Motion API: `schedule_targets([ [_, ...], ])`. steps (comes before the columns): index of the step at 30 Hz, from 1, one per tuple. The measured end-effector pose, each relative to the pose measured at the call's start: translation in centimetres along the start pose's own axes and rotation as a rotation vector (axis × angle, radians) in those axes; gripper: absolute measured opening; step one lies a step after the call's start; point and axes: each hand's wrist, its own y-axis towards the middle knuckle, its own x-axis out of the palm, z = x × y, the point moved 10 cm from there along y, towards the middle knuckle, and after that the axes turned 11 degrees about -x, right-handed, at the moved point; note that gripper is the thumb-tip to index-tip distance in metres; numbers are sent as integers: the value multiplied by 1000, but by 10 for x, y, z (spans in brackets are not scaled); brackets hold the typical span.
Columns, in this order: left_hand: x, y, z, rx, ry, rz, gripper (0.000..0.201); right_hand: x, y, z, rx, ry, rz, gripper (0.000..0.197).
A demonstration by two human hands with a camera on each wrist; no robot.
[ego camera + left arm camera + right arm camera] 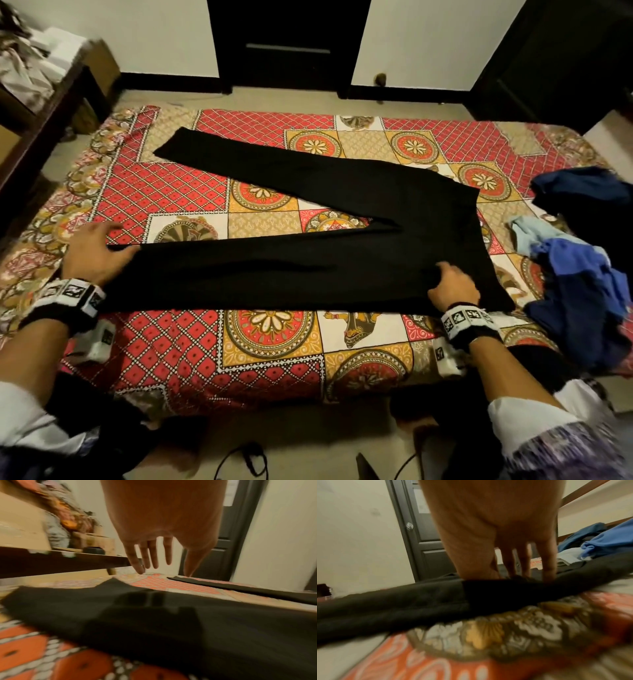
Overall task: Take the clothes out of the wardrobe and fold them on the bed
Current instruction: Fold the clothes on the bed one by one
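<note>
A pair of black trousers (308,240) lies flat on the bed (274,359), spread in a V: the waist end points to the right side of the bed, one leg runs along the near edge toward the left, and the other leg angles away toward the far left corner. The cloth is plain, dark and matte, mostly smooth with a few shallow creases along the near leg. The left hand (92,253) sits at the cuff of the near leg, its fingers (150,555) straight and spread in the left wrist view, tips down at the bedspread just past the hem and closing on nothing. The right hand (452,287) is at the waist end of the near leg, its fingers (547,561) pointing down into a small raised ridge of black cloth; whether they pinch it or only press on it I cannot tell. The bedspread is a bright patchwork of red lattice squares and orange and gold medallions. A loose heap of blue and dark clothes (579,274) lies on the right part of the bed, just beside the waistband. A cardboard box (99,72) stands by the wall beyond the bed's far left corner; its contents are not visible. A dark door (287,44) faces the far side.
</note>
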Motion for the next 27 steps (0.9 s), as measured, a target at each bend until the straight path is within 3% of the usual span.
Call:
schedule_targets([
  [2,32,-35,67,306,86,-155,54,24,-5,4,22,-68,-163,76],
  [3,56,-47,81,384,148,-256,57,30,-4,11,46,-66,-192,80],
  [5,93,-44,71,329,272,-334,66,29,-1,17,62,-72,-247,85],
  [8,93,-30,66,239,278,-223,64,21,8,21,48,-67,-303,84],
  [10,86,-30,86,265,225,-153,67,12,16,13,-12,-73,-280,85],
  [14,107,-95,167,681,165,-210,72,10,24,-34,-262,-20,-307,82],
  [16,132,-123,200,792,244,-270,75,14,25,-45,-281,-7,-354,75],
  [21,160,-93,238,651,415,-246,90,-2,37,-42,-173,119,-282,59],
  [24,159,-78,279,613,482,-229,66,-10,44,-46,-165,288,-248,55],
  [27,157,-80,347,676,358,-196,51,-15,52,-58,-190,462,-232,51],
])
